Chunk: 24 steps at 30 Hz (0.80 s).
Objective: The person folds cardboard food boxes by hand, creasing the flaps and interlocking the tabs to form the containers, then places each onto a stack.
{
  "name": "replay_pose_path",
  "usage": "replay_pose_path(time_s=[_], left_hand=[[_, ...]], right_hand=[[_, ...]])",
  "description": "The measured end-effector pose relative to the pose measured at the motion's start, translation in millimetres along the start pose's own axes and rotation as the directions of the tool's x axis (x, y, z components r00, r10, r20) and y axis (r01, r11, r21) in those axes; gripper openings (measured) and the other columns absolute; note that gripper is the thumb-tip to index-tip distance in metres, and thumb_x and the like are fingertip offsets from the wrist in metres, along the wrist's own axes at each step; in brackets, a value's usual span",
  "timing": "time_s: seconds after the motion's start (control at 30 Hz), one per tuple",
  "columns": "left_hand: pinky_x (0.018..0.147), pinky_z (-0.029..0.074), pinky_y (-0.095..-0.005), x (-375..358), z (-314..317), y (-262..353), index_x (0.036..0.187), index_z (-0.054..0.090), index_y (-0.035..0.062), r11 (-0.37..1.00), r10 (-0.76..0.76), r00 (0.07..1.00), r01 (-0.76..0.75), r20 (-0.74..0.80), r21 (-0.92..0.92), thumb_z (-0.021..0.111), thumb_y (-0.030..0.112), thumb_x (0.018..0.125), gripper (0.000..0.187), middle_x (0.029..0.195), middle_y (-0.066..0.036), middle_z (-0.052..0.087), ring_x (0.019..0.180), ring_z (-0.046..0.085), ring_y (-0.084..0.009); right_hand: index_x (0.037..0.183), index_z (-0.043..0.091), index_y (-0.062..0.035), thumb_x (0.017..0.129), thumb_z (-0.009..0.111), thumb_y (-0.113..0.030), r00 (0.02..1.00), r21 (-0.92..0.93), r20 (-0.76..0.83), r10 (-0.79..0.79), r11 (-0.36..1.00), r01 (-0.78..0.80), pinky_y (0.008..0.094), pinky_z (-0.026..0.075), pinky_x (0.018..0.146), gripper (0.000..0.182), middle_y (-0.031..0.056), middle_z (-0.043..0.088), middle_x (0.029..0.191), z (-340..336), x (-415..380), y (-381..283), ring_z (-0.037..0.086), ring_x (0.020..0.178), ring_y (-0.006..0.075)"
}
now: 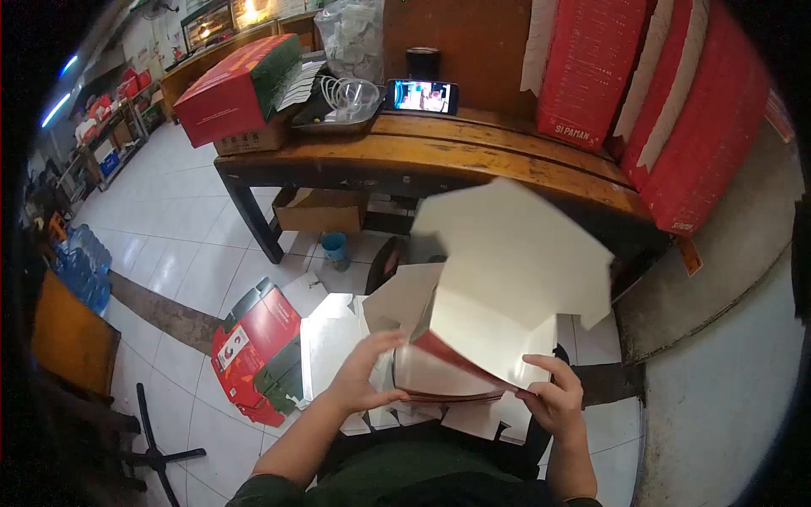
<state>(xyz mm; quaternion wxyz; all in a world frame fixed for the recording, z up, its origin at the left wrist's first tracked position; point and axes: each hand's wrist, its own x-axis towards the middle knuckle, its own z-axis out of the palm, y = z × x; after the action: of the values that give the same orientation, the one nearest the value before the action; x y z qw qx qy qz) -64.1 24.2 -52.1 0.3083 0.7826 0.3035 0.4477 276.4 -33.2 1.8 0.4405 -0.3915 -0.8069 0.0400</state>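
A partly folded cardboard box [494, 308], white inside and red outside, is held over my lap with its large lid flap standing up. My left hand [365, 372] is at the box's left side, thumb and fingers apart around its edge. At the near right corner, my right hand [551, 393] pinches the box wall between thumb and fingers. Flat white cardboard sheets [329, 342] lie beneath and left of the box. Beside them is a flat red and green printed sheet [258, 351].
A wooden bench [507, 156] ahead carries a red and green box [236, 89], a phone [422, 96] and tall stacks of red cardboard [591, 72]. Under it are a brown carton [319, 209] and a blue cup [334, 247]. A chair base [155, 459] stands at lower left.
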Motion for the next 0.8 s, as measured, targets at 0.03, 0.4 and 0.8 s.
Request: replay_pose_path(time_s=[0.03, 0.4, 0.8], left_hand=[[0.108, 0.042, -0.0471, -4.2, -2.6, -2.8, 0.128, 0.058, 0.0098, 0.988, -0.001, 0.993, -0.018, 0.12, 0.153, 0.091, 0.03, 0.068, 0.071, 0.134, -0.019, 0.056, 0.129, 0.051, -0.0391], [0.08, 0.055, -0.0431, -63.0, 38.0, -46.0, 0.099, 0.071, 0.0089, 0.998, -0.02, 0.999, 0.023, 0.045, -0.062, 0.087, 0.015, 0.071, 0.033, 0.111, -0.01, 0.068, 0.099, 0.067, -0.0307], [0.087, 0.05, -0.039, -56.9, 11.5, -25.2, 0.096, 0.065, 0.0043, 0.953, 0.173, 0.979, -0.195, 0.111, 0.233, 0.075, 0.001, 0.071, 0.028, 0.117, -0.013, 0.067, 0.109, 0.063, -0.0283]], right_hand=[[0.077, 0.062, -0.0062, 0.065, 0.085, -0.01, 1.0, -0.02, 0.018, 0.014, 1.0, -0.013, 0.0387, 0.055, 0.076, 0.027, 0.0168, 0.068, 0.114, 1.4, 2.6, -1.2, 0.067, 0.091, 0.0338], [0.071, 0.061, -0.0128, 0.061, 0.089, -0.022, 0.99, -0.063, 0.134, -0.043, 0.997, 0.052, 0.0428, 0.049, 0.081, 0.031, 0.0016, 0.062, 0.083, 40.1, -2.9, 13.3, 0.057, 0.082, 0.0243], [0.12, 0.068, -0.0129, 0.087, 0.047, -0.078, 0.919, 0.496, -0.109, 0.378, 0.822, -0.279, 0.0517, 0.025, 0.115, 0.076, 0.0239, 0.042, 0.146, 82.3, -18.7, 29.0, 0.036, 0.138, 0.0413]])
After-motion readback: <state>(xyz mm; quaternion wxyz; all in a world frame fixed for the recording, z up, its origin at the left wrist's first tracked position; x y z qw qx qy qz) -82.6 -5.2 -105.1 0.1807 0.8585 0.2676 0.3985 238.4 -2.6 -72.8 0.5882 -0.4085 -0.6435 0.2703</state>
